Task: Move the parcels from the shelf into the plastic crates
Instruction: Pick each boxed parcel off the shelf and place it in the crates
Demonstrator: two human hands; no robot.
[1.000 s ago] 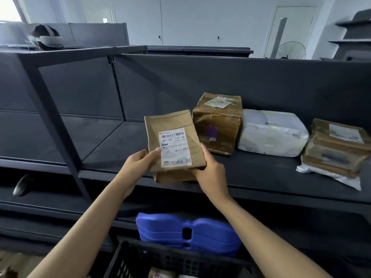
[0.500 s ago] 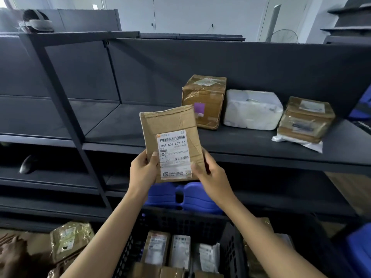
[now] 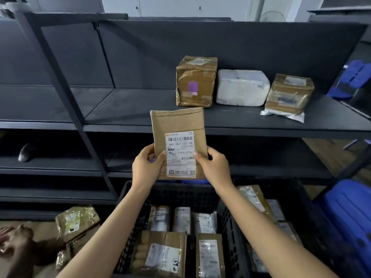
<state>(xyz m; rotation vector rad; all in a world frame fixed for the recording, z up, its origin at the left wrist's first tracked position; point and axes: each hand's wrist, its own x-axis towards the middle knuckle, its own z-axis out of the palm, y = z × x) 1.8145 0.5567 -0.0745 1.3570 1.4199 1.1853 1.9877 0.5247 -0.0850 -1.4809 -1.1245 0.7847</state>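
Dark grey metal shelf (image 3: 130, 111): three parcels (image 3: 242, 88) remain. Black plastic crate (image 3: 180, 192) below: part-filled. Flat brown paper parcel (image 3: 177, 123) has dropped clear of the shelf and is now above the crate. My left hand (image 3: 145, 168) and right hand (image 3: 215, 168) pinch its lower edges. Drop-in due.

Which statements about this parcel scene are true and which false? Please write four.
1. The left hand and the right hand both hold the flat brown paper parcel with a white label. True.
2. A white plastic-wrapped parcel lies on the dark metal shelf, right of a brown taped cardboard box. True.
3. The black plastic crate is empty. False: it holds several labelled parcels.
4. The held parcel rests on the shelf. False: it is in the air, before the shelf edge.
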